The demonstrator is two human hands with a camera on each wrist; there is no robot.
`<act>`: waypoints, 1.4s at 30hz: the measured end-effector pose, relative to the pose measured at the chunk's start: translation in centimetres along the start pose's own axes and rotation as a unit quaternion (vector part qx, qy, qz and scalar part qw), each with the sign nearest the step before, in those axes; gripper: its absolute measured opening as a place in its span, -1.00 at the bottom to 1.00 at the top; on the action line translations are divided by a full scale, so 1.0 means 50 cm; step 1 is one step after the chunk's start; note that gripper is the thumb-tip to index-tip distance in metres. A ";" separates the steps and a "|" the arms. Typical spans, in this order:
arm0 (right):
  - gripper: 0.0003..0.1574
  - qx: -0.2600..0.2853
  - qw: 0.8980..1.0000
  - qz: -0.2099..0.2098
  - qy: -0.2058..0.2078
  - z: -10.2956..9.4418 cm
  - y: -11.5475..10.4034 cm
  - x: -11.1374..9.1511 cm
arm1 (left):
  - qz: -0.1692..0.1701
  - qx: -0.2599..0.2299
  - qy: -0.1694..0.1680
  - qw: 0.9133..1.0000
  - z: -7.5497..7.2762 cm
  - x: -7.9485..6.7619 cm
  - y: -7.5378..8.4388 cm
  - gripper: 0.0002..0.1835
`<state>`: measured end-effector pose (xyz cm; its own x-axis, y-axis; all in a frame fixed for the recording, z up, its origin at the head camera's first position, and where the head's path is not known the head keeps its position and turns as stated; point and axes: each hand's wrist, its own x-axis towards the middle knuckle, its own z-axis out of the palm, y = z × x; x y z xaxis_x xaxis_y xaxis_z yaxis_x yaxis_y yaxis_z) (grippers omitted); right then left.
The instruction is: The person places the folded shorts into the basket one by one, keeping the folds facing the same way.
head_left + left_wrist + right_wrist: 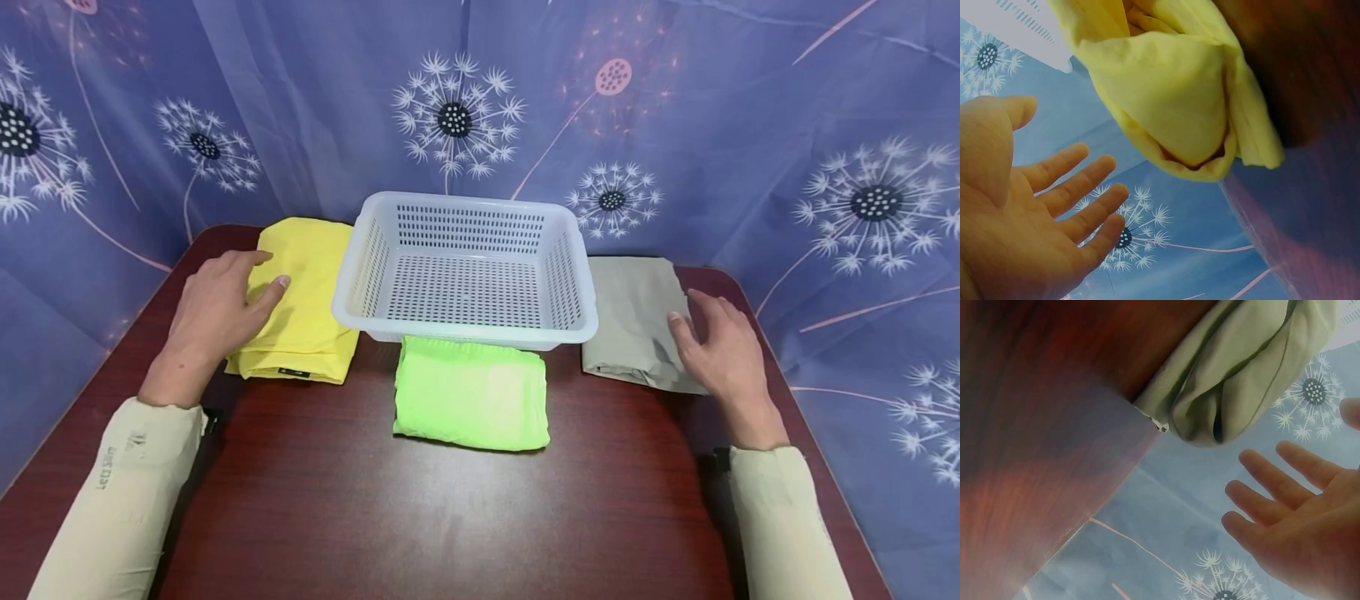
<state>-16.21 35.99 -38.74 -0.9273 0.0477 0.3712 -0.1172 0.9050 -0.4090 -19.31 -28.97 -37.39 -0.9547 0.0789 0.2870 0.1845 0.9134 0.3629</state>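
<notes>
My left hand [238,293] lies open, fingers straight, over the left edge of a folded yellow cloth [311,312] at the table's back left. In the left wrist view the left hand [1035,212] is spread, palm showing, just beside the yellow cloth [1172,94]. My right hand [708,333] is open over the right edge of a folded grey-green cloth [633,317]. The right wrist view shows the right hand [1300,515] with fingers straight, a little apart from the grey-green cloth [1241,369]. I cannot tell whether either hand touches its cloth.
A white perforated plastic basket [457,332] stands empty in the middle between the two cloths. A folded bright green cloth [472,396] lies in front of it. The dark red-brown table [450,525] is backed by a blue dandelion-print curtain [712,125].
</notes>
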 end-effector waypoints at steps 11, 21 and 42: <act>-0.30 0.001 1.000 -0.005 -0.002 0.003 -0.009 0.000 | 0.010 -0.019 0.002 1.000 0.000 -0.005 0.016 -0.40; -0.31 0.004 1.000 -0.021 -0.010 0.005 -0.023 -0.001 | 0.015 -0.031 0.000 0.999 0.001 -0.008 0.034 -0.43; -0.30 0.010 0.999 -0.016 -0.048 0.013 -0.040 -0.011 | 0.035 -0.040 -0.010 0.999 0.007 -0.012 0.062 -0.44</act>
<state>-15.69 33.88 -38.65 -0.9525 -0.0234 0.3037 -0.1541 0.8969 -0.4144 -18.26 -26.06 -36.74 -0.9431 0.1508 0.2964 0.2690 0.8700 0.4131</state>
